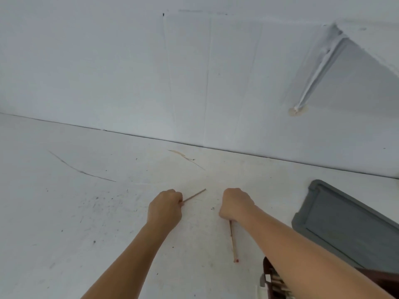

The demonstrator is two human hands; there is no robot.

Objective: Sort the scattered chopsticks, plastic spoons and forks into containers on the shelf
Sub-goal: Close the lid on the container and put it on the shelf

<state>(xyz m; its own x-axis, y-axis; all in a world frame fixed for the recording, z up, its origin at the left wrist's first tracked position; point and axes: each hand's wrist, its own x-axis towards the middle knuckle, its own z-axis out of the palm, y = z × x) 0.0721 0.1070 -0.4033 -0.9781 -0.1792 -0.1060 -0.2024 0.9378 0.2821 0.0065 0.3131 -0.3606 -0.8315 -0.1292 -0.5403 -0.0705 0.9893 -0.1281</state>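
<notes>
Near the middle of the white surface, our left hand curls its fingers round one chopstick that points toward the far edge. Our right hand fists round a second chopstick, its red tip toward the near edge.

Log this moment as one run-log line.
left hand: grips plain chopstick | right hand: grips red-tipped chopstick | grey tray: at right, untouched

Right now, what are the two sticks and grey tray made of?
The left stick and right stick: probably bare wood or bamboo, tan and matte; the right one has a reddish end. The grey tray: likely moulded plastic, smooth with rounded rim.
</notes>
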